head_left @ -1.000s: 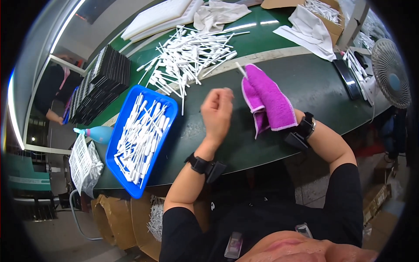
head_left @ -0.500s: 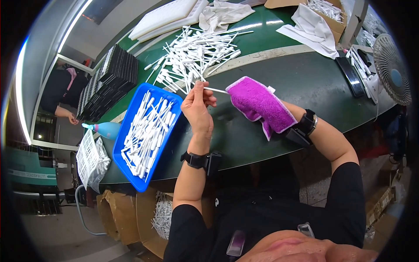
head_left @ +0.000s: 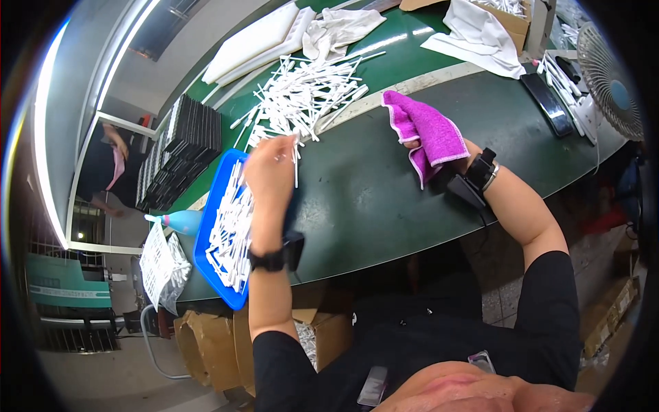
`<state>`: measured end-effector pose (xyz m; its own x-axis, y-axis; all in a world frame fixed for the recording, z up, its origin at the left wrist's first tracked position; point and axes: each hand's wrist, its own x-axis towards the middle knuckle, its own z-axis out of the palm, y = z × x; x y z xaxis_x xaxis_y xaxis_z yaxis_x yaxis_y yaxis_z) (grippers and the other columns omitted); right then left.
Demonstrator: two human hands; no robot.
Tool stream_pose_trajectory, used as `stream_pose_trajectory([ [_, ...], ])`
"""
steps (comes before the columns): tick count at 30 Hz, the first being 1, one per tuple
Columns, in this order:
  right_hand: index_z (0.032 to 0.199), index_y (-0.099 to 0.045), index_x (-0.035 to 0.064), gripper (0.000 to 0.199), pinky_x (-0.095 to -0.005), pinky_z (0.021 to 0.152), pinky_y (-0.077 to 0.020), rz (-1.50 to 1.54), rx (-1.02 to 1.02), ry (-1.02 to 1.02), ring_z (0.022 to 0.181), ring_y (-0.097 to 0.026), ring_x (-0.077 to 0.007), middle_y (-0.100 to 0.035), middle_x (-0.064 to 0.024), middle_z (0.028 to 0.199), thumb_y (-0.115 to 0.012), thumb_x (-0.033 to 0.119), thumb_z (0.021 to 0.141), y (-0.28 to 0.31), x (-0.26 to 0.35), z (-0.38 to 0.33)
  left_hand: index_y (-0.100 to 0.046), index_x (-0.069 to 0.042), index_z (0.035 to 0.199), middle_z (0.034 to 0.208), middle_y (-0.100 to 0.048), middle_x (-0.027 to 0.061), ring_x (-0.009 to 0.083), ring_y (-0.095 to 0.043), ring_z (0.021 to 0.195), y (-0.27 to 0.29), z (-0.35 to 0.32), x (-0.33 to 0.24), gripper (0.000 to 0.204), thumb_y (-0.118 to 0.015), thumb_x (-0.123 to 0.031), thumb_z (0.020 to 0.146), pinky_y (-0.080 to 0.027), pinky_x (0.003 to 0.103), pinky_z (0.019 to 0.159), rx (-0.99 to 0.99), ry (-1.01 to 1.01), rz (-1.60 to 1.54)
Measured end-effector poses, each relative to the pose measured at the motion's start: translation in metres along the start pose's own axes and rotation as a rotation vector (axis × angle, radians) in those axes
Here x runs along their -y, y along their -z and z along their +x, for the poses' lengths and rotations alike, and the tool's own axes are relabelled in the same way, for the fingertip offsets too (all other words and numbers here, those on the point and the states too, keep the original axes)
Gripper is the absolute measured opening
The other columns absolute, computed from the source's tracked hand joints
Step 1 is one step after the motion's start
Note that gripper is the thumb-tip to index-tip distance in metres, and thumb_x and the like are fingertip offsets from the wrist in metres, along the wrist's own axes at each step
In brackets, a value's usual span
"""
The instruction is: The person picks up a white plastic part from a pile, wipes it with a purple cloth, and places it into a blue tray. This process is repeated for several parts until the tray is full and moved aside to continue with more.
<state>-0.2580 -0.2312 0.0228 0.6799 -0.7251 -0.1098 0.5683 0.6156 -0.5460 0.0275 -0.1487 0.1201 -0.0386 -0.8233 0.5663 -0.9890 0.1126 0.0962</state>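
My left hand [head_left: 270, 172] is closed, with a thin white swab [head_left: 296, 168] pointing down from its fingertips. It is over the right side of a blue tray [head_left: 201, 248], whose white swabs [head_left: 230, 237] it partly covers. Beyond the hand lies a loose pile of similar white swabs [head_left: 302, 93]. A purple towelling cloth [head_left: 439, 130] drapes over my right hand [head_left: 412, 144], which grips it above the dark green table. Most of that hand is hidden beneath the cloth; only a bit of the fingers shows.
Black trays [head_left: 182, 147] are stacked at the left, near a light blue squeeze bottle [head_left: 184, 221]. White cloths [head_left: 473, 41] and a white foam block [head_left: 250, 44] lie at the back. A phone [head_left: 547, 104] and a fan [head_left: 611, 82] stand right. A co-worker's arm [head_left: 117, 141] shows far left.
My left hand has moved left toward the blue tray, and its swab now points down, away from the purple cloth. My right hand and the cloth have shifted slightly right and up.
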Motion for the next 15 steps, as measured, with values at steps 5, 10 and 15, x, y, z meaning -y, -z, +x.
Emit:
stream_pose_trajectory([
  [5,0.099,-0.056,0.0088,0.022,-0.0193,0.042,-0.0340,-0.133,-0.069,0.155,0.048,-0.038,-0.0045,-0.043,0.0044,0.067,-0.050,0.030,0.098,0.002,0.011,0.000,-0.068,-0.006,0.078,0.081,-0.065,0.0149,0.0344,-0.065,0.076,-0.138,0.054,-0.054,0.033,-0.061,-0.037,0.085,-0.050,0.043,0.067,0.272,-0.079,0.027],
  [10,0.094,-0.057,0.0093,0.025,-0.0204,0.041,-0.0351,-0.129,-0.113,0.178,0.048,-0.042,-0.0061,-0.045,0.0036,0.066,-0.054,0.034,0.095,0.015,0.014,0.007,-0.067,-0.004,0.079,0.084,-0.066,0.0181,0.0355,-0.066,0.079,-0.176,0.093,-0.062,0.034,-0.064,-0.038,0.083,-0.051,0.045,0.068,0.305,0.039,0.026],
  [15,0.088,-0.057,0.0114,0.028,-0.0209,0.041,-0.0356,-0.169,-0.144,0.144,0.047,-0.044,-0.0067,-0.045,0.0033,0.064,-0.058,0.039,0.092,0.013,0.019,0.001,-0.065,-0.003,0.079,0.088,-0.068,0.0191,0.0345,-0.066,0.082,-0.188,0.114,-0.071,0.036,-0.066,-0.039,0.081,-0.051,0.044,0.070,0.275,-0.007,0.050],
])
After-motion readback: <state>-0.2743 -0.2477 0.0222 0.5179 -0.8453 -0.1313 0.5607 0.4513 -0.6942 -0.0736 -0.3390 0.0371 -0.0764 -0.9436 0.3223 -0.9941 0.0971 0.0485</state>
